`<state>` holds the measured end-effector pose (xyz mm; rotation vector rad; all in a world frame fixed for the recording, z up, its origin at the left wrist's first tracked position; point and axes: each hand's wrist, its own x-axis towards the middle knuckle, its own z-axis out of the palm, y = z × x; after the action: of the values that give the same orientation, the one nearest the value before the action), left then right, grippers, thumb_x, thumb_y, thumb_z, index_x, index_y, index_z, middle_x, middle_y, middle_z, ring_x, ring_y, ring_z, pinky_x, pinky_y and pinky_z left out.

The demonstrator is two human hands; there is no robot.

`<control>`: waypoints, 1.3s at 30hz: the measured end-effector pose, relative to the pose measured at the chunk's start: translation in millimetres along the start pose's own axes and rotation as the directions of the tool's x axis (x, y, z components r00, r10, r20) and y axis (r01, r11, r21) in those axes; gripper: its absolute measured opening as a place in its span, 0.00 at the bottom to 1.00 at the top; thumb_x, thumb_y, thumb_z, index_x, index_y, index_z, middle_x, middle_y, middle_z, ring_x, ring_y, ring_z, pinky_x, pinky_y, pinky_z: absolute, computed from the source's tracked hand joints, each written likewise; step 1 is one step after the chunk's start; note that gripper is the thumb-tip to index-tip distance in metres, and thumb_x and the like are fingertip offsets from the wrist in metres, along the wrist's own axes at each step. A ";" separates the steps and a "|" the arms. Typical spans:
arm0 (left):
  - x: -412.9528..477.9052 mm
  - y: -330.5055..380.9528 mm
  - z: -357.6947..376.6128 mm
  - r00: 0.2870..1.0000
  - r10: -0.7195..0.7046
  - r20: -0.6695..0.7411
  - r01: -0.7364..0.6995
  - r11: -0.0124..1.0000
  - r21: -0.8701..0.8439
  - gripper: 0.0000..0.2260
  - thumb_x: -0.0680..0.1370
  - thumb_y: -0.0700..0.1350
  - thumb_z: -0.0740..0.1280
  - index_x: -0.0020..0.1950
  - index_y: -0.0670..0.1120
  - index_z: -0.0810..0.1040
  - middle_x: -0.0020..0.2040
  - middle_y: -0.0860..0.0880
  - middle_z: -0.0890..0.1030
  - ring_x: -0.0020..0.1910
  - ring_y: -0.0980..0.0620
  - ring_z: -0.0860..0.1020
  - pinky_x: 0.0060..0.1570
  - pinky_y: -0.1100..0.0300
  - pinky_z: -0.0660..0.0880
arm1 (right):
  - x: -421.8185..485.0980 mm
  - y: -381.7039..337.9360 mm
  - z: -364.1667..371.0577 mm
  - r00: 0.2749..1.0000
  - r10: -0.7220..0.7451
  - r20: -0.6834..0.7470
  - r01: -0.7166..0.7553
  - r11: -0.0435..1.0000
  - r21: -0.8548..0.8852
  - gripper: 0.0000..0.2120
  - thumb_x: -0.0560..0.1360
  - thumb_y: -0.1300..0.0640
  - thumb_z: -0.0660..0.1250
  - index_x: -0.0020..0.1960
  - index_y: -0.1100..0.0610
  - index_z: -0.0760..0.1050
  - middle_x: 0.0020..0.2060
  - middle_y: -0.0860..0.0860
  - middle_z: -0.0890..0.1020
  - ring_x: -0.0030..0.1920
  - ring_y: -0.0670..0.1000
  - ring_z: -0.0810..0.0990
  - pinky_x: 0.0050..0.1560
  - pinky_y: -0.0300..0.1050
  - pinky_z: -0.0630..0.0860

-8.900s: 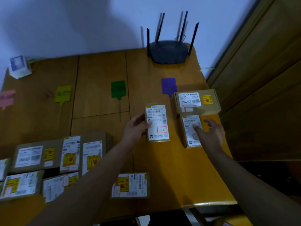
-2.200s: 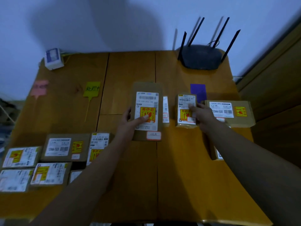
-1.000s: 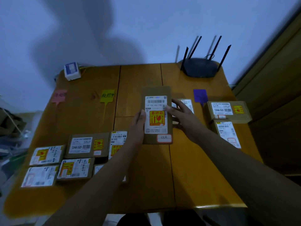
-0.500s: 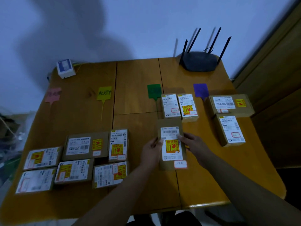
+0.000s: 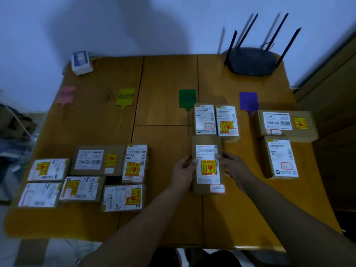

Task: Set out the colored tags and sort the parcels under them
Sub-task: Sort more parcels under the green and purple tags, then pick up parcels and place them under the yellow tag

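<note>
Moved: the flat parcel [image 5: 208, 166], a second ago over the green tag [image 5: 187, 98], now lies lower on the table [image 5: 165, 83], its top edge just beneath the two small parcels [image 5: 205, 119] in the green column.
Held: our left hand [image 5: 183, 174] grips its left edge, thumb on top; our right hand [image 5: 235, 168] holds the right edge, a fingertip on the label.
Step in hand, as we judge it: seating this parcel under green.
Purple tag [image 5: 248, 101]: two parcels filed.
Yellow tag [image 5: 125, 96], pink tag [image 5: 65, 94]: none beneath.
Unsorted: six parcels, the front-left cluster [image 5: 96, 160].
Next move calls for letting go, then reading a cluster label to match its tag.
</note>
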<state>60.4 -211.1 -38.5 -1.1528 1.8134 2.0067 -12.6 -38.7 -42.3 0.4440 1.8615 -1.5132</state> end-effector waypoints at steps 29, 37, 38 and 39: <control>105.5 68.0 -415.2 0.995 -0.102 -0.012 0.016 0.041 0.999 0.63 0.61 0.80 0.69 0.85 0.52 0.43 0.86 0.39 0.47 0.84 0.37 0.40 0.77 0.30 0.41 | -3.0 -14.7 302.2 0.996 0.015 -0.091 -0.062 0.839 -0.540 0.59 0.61 0.39 0.86 0.79 0.60 0.59 0.71 0.62 0.74 0.68 0.65 0.77 0.64 0.65 0.80; 117.4 48.3 -423.0 0.984 0.112 0.141 -0.154 0.116 0.981 0.63 0.59 0.79 0.71 0.85 0.54 0.49 0.84 0.44 0.61 0.84 0.42 0.52 0.78 0.34 0.38 | -14.4 -11.6 321.0 0.978 -0.065 -0.200 -0.035 0.889 -0.458 0.45 0.67 0.48 0.85 0.75 0.55 0.63 0.64 0.56 0.81 0.67 0.63 0.79 0.67 0.64 0.77; 116.8 47.4 -421.5 0.977 0.158 0.145 -0.176 0.206 0.963 0.61 0.60 0.75 0.75 0.85 0.55 0.50 0.83 0.44 0.63 0.84 0.41 0.55 0.79 0.36 0.43 | -17.2 -12.7 320.4 0.974 -0.089 -0.207 -0.006 0.908 -0.419 0.45 0.67 0.48 0.85 0.75 0.54 0.64 0.61 0.52 0.82 0.65 0.61 0.81 0.66 0.63 0.78; 115.9 47.6 -420.7 0.969 0.201 0.141 -0.204 0.336 0.920 0.59 0.62 0.69 0.79 0.85 0.57 0.52 0.81 0.43 0.64 0.82 0.40 0.60 0.79 0.38 0.51 | -19.4 -14.5 318.9 0.971 -0.105 -0.217 0.018 0.929 -0.370 0.46 0.67 0.49 0.85 0.76 0.53 0.63 0.58 0.50 0.82 0.64 0.60 0.82 0.65 0.62 0.79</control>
<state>123.9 -645.2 -54.1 -0.5134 2.5791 0.6161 85.3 -343.1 -45.7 0.4006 2.3040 -1.1491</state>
